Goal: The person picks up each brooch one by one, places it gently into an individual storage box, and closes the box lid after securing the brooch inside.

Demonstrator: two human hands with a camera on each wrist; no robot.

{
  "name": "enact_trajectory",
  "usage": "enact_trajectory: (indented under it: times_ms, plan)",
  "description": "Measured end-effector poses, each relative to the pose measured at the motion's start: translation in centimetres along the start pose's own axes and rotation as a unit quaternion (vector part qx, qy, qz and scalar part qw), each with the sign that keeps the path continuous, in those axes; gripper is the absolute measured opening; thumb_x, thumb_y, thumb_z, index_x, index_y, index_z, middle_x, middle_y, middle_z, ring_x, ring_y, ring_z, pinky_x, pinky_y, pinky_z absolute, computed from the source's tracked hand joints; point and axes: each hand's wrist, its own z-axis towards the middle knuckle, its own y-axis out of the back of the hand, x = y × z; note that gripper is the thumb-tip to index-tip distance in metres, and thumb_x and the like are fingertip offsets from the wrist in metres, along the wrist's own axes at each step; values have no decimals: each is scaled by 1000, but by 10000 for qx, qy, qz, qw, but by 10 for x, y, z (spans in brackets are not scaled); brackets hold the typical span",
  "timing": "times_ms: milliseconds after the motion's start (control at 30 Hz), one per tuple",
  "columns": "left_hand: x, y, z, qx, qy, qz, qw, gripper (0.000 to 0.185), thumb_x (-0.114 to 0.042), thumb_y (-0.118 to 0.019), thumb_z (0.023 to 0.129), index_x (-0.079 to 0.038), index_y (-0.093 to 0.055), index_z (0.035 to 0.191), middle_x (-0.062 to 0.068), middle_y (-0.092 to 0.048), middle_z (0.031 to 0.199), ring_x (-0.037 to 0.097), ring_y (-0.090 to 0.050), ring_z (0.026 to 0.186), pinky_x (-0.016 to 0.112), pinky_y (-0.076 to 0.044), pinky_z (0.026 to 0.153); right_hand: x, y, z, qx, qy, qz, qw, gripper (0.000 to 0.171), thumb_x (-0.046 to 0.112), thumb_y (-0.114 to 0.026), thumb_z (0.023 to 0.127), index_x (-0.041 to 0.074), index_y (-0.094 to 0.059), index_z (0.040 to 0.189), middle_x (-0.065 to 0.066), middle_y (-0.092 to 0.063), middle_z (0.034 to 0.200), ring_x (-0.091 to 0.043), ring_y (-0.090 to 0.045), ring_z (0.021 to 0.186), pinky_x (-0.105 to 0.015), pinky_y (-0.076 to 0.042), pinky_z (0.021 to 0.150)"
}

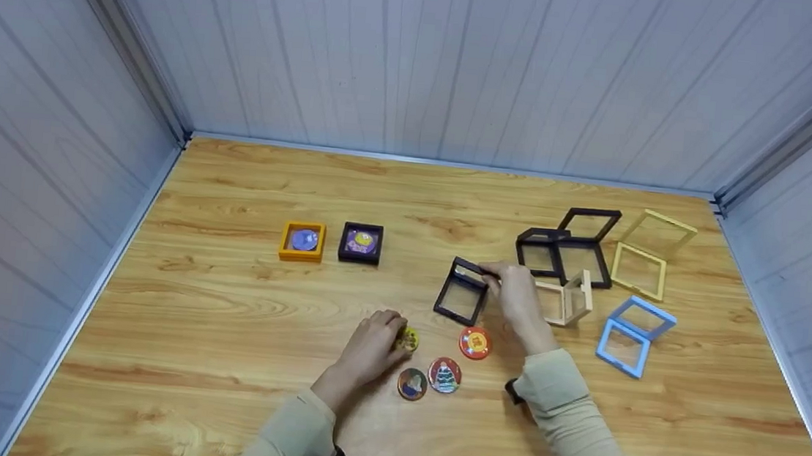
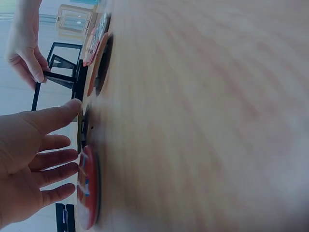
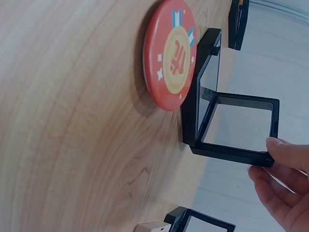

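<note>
Far left on the wooden table (image 1: pixel 223 300): an orange frame (image 1: pixel 302 241) and a dark frame (image 1: pixel 360 243), each closed on a badge, well apart from the hands, bare wood between. Left hand (image 1: pixel 373 346), fingers curled over a yellow badge (image 1: pixel 408 339), touching it. Just right: two more badges (image 1: pixel 429 381), then a red badge (image 1: pixel 474 343) beside the open black frame (image 1: pixel 461 292). Right hand (image 1: pixel 517 296) pinching that frame's raised lid edge between thumb and fingertips (image 3: pixel 282 150). Further right: open black, cream and blue frames (image 1: pixel 628 335) clustered near the right wall.
</note>
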Motion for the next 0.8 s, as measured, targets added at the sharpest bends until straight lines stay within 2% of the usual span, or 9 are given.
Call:
enact_trajectory:
  times_ms: [233,333,567,800]
  plan:
    - [-2,-4,-1,-82,29,-2,10000,40,-18,-69,75,3,-58,107,13,-56,106,26,-50,98,39,-40,80,1,1,0,74,-95,67,9999,18,2,-61,81,0,-67,98,-15,-65,91,-28,-62,84,-38,-49,73]
    - [-3,-5,-2,-73,49,-42,10000,38,-17,-68,75,2,-58,107,12,-56,105,26,-50,99,39,-39,82,1,1,-1,73,-108,104,9999,18,2,-61,81,-1,-67,98,-16,-65,91,-28,-62,84,-38,-48,73]
    - [-4,-8,-4,-67,171,-455,9988,38,-13,-68,76,4,-57,108,12,-55,105,25,-50,101,40,-37,91,1,-1,-1,18,-102,176,9998,17,1,-60,81,-1,-67,97,-16,-65,91,-29,-61,85,-37,-48,74]
    - [-8,-11,0,-245,140,-600,9978,38,-12,-68,75,6,-57,106,14,-54,105,26,-50,99,36,-39,89,1,-1,0,-13,-82,87,9999,18,0,-60,81,-1,-67,97,-16,-65,92,-29,-61,85,-38,-48,74]
